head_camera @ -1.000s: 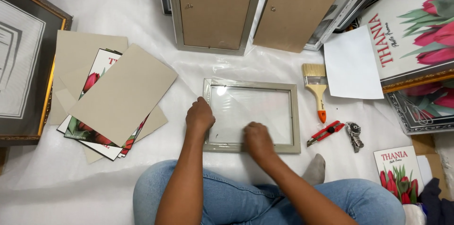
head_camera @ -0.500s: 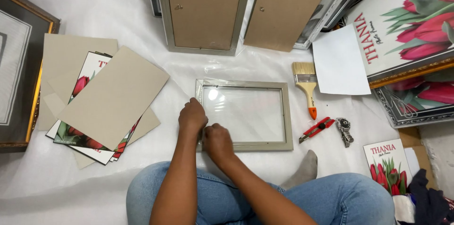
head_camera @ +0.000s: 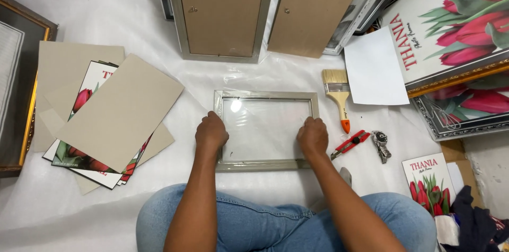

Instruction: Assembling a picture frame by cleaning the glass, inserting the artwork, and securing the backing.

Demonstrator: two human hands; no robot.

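White sheeted floor point(head_camera: 106, 13) carried silver picture frame point(head_camera: 265, 95) at centre, long axis left-right. Left hand point(head_camera: 211, 133) gripped left rail, right hand point(head_camera: 313, 135) right rail. Red-tulip posters point(head_camera: 456, 24) at right edge.

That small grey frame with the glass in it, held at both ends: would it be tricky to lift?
Probably stiff, not floppy: the picture frame keeps a straight rectangle between the left hand and right hand. Likely fragile, since its pane reflects a light. It lies flat on the white sheet, so it should slide rather than roll or tip.
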